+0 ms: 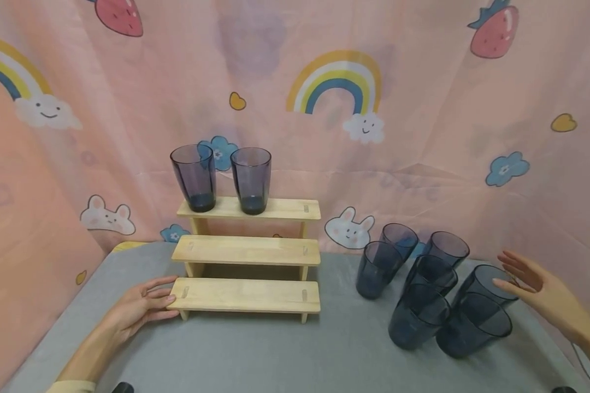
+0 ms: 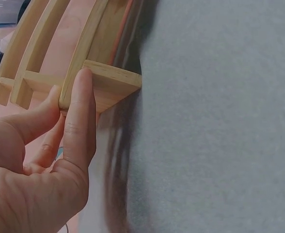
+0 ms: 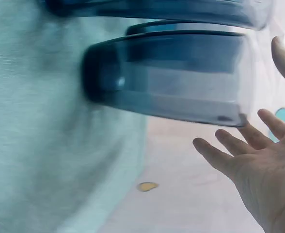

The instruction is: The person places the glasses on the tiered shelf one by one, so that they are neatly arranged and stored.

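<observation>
A three-step wooden display stand (image 1: pixel 246 295) stands on the table. My left hand (image 1: pixel 139 307) is at the left end of its lowest step. In the left wrist view, the thumb and fingers of that hand pinch the corner of the step's board (image 2: pixel 78 65). Two tinted drinking glasses, one on the left (image 1: pixel 194 177) and one beside it (image 1: pixel 251 180), stand upright on the top step. At the right, my right hand (image 1: pixel 546 286) hovers with fingers spread beside the rightmost glass (image 3: pixel 176 80), holding nothing. Whether a fingertip touches its rim, I cannot tell.
Several more tinted glasses (image 1: pixel 416 319) are grouped closely on the right side of the grey-covered table (image 1: pixel 344 349). A pink patterned curtain (image 1: pixel 423 98) hangs right behind the stand. A dark cable (image 1: pixel 582 363) runs at the right edge.
</observation>
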Available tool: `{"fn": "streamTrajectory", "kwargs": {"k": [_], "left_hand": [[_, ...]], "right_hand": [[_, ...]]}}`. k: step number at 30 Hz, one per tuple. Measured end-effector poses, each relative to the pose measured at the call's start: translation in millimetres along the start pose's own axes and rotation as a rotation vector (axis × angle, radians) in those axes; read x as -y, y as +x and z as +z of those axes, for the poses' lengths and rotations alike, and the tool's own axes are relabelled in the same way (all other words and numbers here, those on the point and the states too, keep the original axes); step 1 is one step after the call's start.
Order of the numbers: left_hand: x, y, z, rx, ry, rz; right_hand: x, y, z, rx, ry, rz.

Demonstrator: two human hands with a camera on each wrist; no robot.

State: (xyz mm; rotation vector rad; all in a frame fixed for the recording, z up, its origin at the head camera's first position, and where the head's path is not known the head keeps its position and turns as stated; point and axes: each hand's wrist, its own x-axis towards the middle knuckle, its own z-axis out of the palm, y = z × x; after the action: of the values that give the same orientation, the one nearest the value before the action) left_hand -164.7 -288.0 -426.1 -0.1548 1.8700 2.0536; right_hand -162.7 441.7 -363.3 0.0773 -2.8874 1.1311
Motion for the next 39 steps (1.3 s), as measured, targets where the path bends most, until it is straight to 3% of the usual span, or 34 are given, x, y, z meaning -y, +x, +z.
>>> {"fn": "streamTrajectory", "kwargs": {"k": [6,13,22,27,34,39], "left_hand": [[-1.2,-0.7,-1.0,-0.005,-0.006,0.001],[-0.4,-2.0,-1.1,0.004,-0.021,0.008],[1.3,-1.2,-2.6,0.015,-0.02,0.007],[0.1,0.2,-0.9,0.011,-0.03,0.012],[-1.1,1.9,-0.7,0.021,-0.019,0.02],[-0.2,0.8,-1.2,0.008,-0.02,0.012]], "right_hand": [[-14,-4.6,13,0.026,0.05,0.102],[-36,-11.7,22,0.019,0.04,0.038],[-47,-20.8,48,-0.059,0.229,0.037],[-46,-18.3,52,-0.049,0.186,0.058],[-41,-15.6,50,-0.096,0.119,0.138],[-39,-11.5,46,-0.118,0.09,0.108]]}}
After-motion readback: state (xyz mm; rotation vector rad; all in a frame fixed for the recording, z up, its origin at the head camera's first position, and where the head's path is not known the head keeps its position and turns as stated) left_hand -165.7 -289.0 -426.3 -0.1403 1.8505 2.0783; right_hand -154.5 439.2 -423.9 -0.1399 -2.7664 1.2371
